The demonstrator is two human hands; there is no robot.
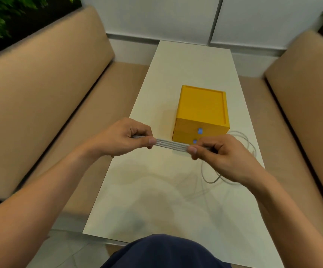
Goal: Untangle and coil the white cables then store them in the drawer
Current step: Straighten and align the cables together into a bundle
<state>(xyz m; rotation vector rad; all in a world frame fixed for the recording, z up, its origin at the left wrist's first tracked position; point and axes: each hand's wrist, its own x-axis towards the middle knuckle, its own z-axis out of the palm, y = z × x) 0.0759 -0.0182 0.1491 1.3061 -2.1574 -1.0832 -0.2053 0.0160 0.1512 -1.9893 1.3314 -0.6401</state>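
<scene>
Gripping one end of the cable bundle [171, 146] in the left hand [129, 138], thumb lying along the top and fingers curled underneath. Pinching the other end in the right hand [220, 153] in the same manner (thumb tip pressing down on the strands). Holding the bundle pulled flat between both hands, with several white strands lying side by side, above the pale surface [156, 190] and just in front of the yellow drawer box [202, 105]. Trailing loose cable loops [213, 178] from beneath the right hand, lying slack on the surface at the right and curving past the box's right front corner. Showing two stacked drawer fronts on the near face of the box, carrying an upper blue knob [200, 130] and a lower blue knob [195, 141]. Flanking the surface with tan padded benches [40, 93] on both sides. Showing a dark blue garment [166, 252] at the near edge.
</scene>
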